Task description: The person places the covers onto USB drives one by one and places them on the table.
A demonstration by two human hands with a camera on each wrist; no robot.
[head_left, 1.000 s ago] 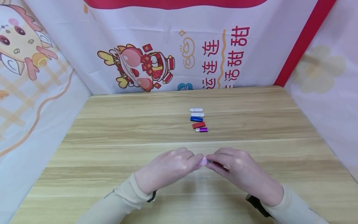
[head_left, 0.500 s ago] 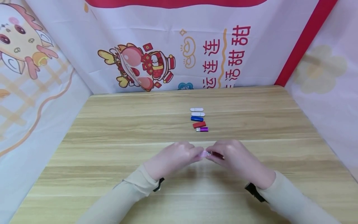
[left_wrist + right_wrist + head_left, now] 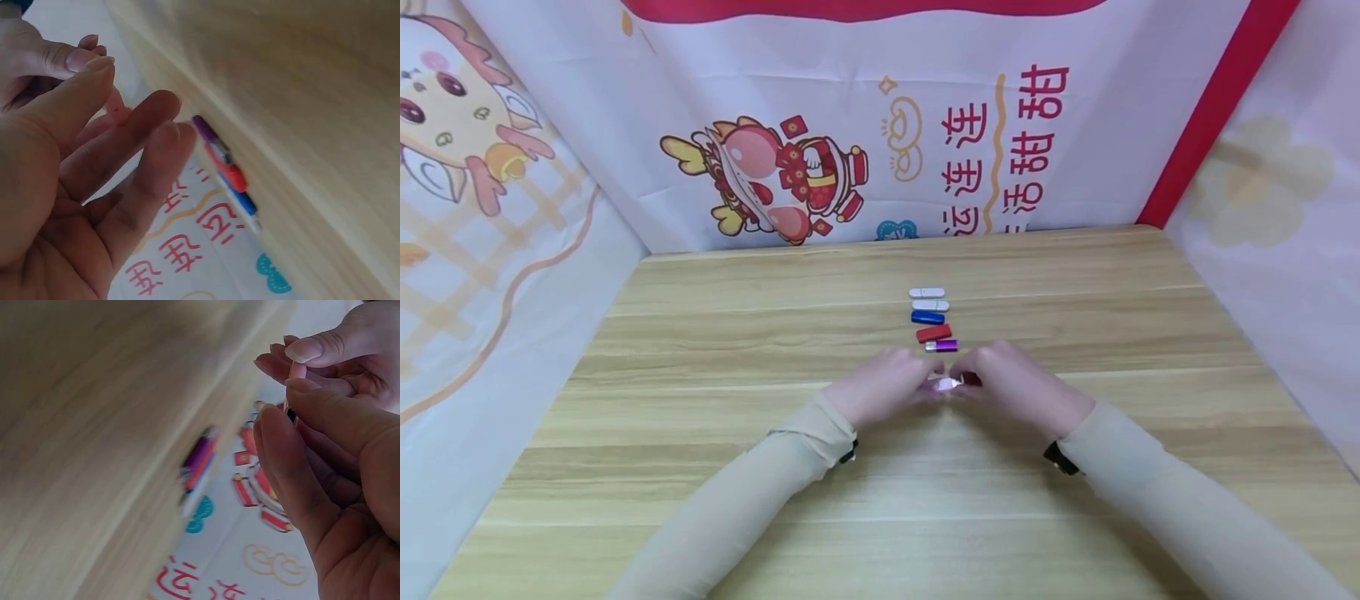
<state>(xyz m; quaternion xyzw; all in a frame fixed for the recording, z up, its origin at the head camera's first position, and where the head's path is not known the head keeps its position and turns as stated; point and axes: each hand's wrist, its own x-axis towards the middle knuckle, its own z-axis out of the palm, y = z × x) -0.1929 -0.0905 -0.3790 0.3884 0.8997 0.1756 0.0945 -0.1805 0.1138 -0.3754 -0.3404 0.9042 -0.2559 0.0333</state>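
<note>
A small pink USB flash drive (image 3: 947, 384) is held between both hands above the table, just this side of a short row of other sticks. My left hand (image 3: 883, 386) grips one end with thumb and fingers. The other end, with a dark and metallic part (image 3: 290, 414) showing in the right wrist view, is pinched by my right hand (image 3: 1018, 390). In the left wrist view the pink body (image 3: 115, 107) peeks out behind the thumb, mostly covered by fingers. Nearest the hands lies a purple stick with a silver end (image 3: 942, 346).
Beyond the purple stick lie a red stick (image 3: 934, 333), a blue one (image 3: 928, 317) and two white ones (image 3: 930, 306), roughly lined up. The wooden table (image 3: 737, 317) ends at a printed cloth backdrop (image 3: 925, 125); cloth also hangs at both sides.
Both hands have moved forward, away from the body, carrying the pink flash drive closer to the row. The sticks on the table stay where they were.
</note>
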